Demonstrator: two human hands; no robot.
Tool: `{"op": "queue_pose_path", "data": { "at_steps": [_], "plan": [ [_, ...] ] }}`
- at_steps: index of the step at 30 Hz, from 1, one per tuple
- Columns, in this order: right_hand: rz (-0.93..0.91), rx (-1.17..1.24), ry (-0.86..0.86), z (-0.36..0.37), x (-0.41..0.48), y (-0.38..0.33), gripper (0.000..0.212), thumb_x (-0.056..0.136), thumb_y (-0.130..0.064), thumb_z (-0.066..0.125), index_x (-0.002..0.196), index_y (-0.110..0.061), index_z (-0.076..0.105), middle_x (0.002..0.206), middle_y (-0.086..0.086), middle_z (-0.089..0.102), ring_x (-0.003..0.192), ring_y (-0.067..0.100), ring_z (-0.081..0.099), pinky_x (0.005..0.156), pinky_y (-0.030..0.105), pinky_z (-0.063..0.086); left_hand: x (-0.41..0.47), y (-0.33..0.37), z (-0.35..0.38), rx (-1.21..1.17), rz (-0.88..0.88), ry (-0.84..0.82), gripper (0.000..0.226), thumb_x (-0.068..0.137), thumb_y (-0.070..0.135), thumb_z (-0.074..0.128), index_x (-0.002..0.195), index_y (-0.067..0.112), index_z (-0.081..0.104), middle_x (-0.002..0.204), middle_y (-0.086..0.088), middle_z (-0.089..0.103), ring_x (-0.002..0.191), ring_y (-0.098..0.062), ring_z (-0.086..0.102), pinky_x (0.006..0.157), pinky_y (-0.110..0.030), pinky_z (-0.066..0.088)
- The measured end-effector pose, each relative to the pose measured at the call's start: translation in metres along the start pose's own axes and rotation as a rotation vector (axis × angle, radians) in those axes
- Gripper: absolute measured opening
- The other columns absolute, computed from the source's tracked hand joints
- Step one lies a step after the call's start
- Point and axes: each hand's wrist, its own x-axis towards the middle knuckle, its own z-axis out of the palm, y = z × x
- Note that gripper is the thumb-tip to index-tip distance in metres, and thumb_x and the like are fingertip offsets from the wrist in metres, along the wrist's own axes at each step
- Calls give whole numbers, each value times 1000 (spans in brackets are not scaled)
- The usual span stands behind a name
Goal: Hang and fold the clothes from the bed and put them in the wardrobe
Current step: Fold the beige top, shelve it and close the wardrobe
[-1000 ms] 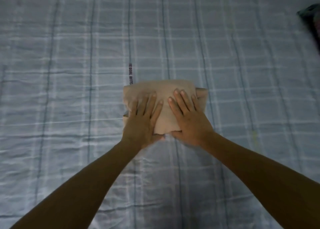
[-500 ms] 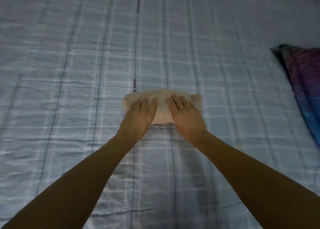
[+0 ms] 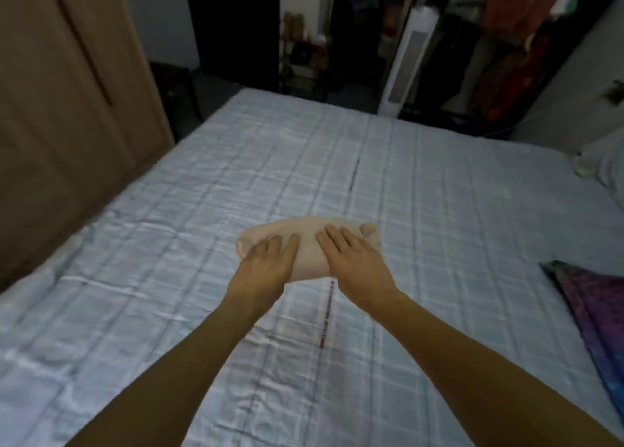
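A folded beige garment (image 3: 305, 244) is over the middle of the bed (image 3: 439, 210), which has a light blue checked sheet. Its edges look rounded and slightly raised off the sheet. My left hand (image 3: 266, 264) holds its left part, with the fingers flat on top and the thumb hidden below. My right hand (image 3: 354, 261) holds its right part the same way. The wardrobe (image 3: 526, 41) stands open beyond the far edge of the bed, with dark and red clothes hanging inside.
A brown wooden panel (image 3: 67, 109) rises along the bed's left side. A purple and blue patterned cloth (image 3: 594, 311) lies at the right edge, with a pale pillow (image 3: 607, 169) further back. A white tower fan (image 3: 405, 58) stands by the wardrobe.
My view has lifted from the sheet to the room beyond the bed. Both hands stay on the folded garment, which now looks raised and more bunched.
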Motion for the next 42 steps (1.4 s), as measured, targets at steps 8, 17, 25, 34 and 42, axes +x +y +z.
{"op": "queue_pose_path", "data": {
  "at_steps": [8, 17, 25, 34, 42],
  "plan": [
    [-335, 29, 275, -145, 55, -114, 76, 47, -2, 83, 120, -8, 61, 119, 15, 64, 99, 32, 65, 76, 42, 56, -98, -47, -186, 212, -271, 122, 80, 49, -5, 75, 122, 7, 42, 93, -22, 64, 70, -37, 62, 61, -40, 55],
    [-821, 190, 428, -291, 89, -330, 77, 54, -1, 80, 127, -6, 56, 124, 15, 61, 105, 33, 63, 82, 42, 54, -293, -87, -387, 486, -654, 154, 84, 57, 24, 82, 126, 8, 37, 102, -21, 62, 82, -39, 63, 68, -45, 54],
    [-1130, 401, 594, -387, 63, -563, 63, 61, 3, 67, 123, -2, 58, 120, 20, 62, 101, 37, 63, 73, 48, 57, -485, -96, -528, 814, -965, 95, 88, 42, 15, 86, 119, 2, 44, 88, -19, 63, 71, -36, 64, 52, -38, 51],
    [-1274, 496, 758, -438, 36, -778, 63, 60, -3, 74, 122, -8, 61, 120, 12, 64, 107, 29, 63, 81, 38, 54, -662, -152, -602, 886, -1137, 134, 63, 68, 15, 62, 127, 4, 41, 96, -17, 63, 80, -35, 64, 62, -42, 53],
    [-1306, 440, 644, -441, 63, -911, 73, 54, -2, 79, 124, -8, 59, 124, 14, 62, 109, 31, 62, 82, 43, 56, -755, -250, -624, 836, -1151, 154, 68, 66, 11, 67, 127, 6, 39, 99, -17, 62, 85, -37, 63, 66, -45, 52]
  ]
}}
